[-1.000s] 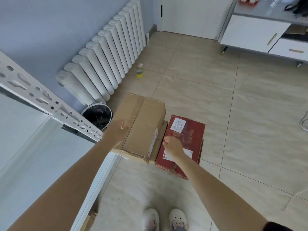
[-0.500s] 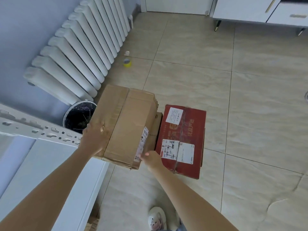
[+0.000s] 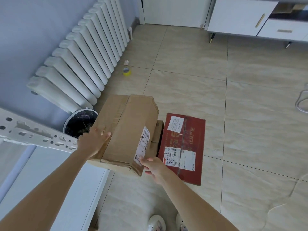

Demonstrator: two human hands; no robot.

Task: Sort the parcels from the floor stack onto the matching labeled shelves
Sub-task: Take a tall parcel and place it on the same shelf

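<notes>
A brown cardboard parcel (image 3: 126,129) with a white shipping label on its right side is held up off the floor, tilted. My left hand (image 3: 93,141) grips its left near edge. My right hand (image 3: 154,165) holds its right near corner, by the label. Underneath it a second brown parcel (image 3: 158,135) peeks out, mostly hidden. A flat red parcel (image 3: 185,147) with two white labels lies on the tiled floor just to the right. A white metal shelf beam (image 3: 33,135) with slotted holes crosses the left side, and a white shelf board (image 3: 50,180) lies below it.
A black-lined waste bin (image 3: 78,124) stands by the white radiator (image 3: 80,64) on the left wall. A yellow tape roll (image 3: 127,71) lies on the floor further back. A white cabinet (image 3: 250,15) stands at the back right. A white cable (image 3: 301,102) lies at the right edge. My shoes (image 3: 166,222) show at the bottom.
My right hand left the red parcel and took the brown parcel's right near corner. The brown parcel rose off the stack and came nearer to me.
</notes>
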